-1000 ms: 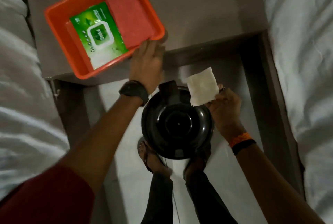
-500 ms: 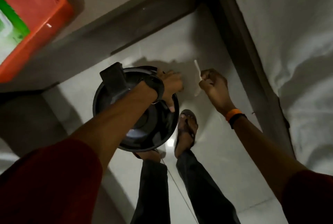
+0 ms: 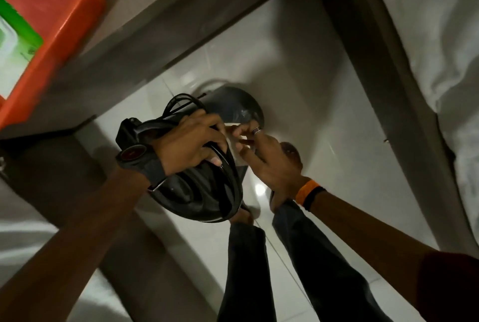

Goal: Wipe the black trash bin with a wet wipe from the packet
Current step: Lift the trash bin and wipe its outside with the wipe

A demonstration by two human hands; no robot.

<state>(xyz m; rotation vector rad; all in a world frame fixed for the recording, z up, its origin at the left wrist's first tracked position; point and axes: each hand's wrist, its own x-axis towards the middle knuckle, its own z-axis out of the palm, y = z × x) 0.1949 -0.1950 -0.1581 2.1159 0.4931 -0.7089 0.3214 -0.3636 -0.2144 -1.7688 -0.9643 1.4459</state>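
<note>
The black trash bin (image 3: 197,197) leans tilted over the white floor, its base (image 3: 233,104) pointing away from me. My left hand (image 3: 189,145) grips the bin's rim from above. My right hand (image 3: 261,158) presses a white wet wipe (image 3: 237,140) against the bin's side wall, just right of my left hand; my fingers hide most of the wipe. The green wet wipe packet (image 3: 15,44) lies in an orange tray (image 3: 64,26) at the top left.
The tray rests on a grey bedside table (image 3: 160,10). White bedding (image 3: 435,36) lies to the right behind a dark bed frame (image 3: 383,88), and more bedding (image 3: 23,220) at the left. My legs (image 3: 259,270) and sandalled feet stand on the floor under the bin.
The bin has been tipped over from upright by my left hand. My right hand has moved left and brought the wipe onto the bin's side. The view has swung down and closer.
</note>
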